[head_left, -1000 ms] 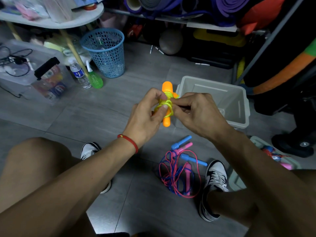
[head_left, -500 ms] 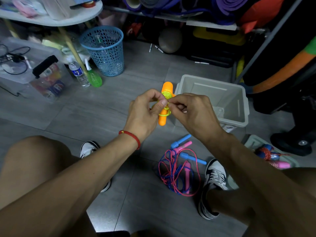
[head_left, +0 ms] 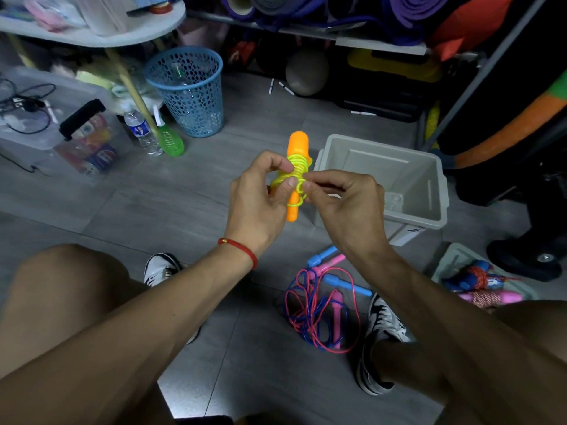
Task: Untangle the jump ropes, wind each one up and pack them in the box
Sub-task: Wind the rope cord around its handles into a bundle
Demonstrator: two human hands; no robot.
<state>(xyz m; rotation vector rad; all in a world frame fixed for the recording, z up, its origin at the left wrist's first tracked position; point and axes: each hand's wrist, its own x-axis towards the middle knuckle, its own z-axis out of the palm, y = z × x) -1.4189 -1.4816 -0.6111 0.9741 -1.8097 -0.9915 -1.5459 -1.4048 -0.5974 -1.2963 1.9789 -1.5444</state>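
I hold a jump rope with orange handles upright in front of me, its yellow-green cord wound around the handles. My left hand grips the handles from the left, thumb on the cord. My right hand pinches the cord at the bundle's right side. A grey plastic box stands open on the floor just behind my right hand. On the floor between my shoes lies a tangle of blue and pink jump ropes.
A second tray at the right holds wound ropes. A blue mesh wastebasket, a water bottle and a green spray bottle stand at the back left by a clear storage bin. Rolled mats fill the rear shelf.
The orange-handled bundle shifted slightly and my fingers moved along the yellow-green cord, with my right hand's pinch now at the middle of the winding. The ropes on the floor stayed put.
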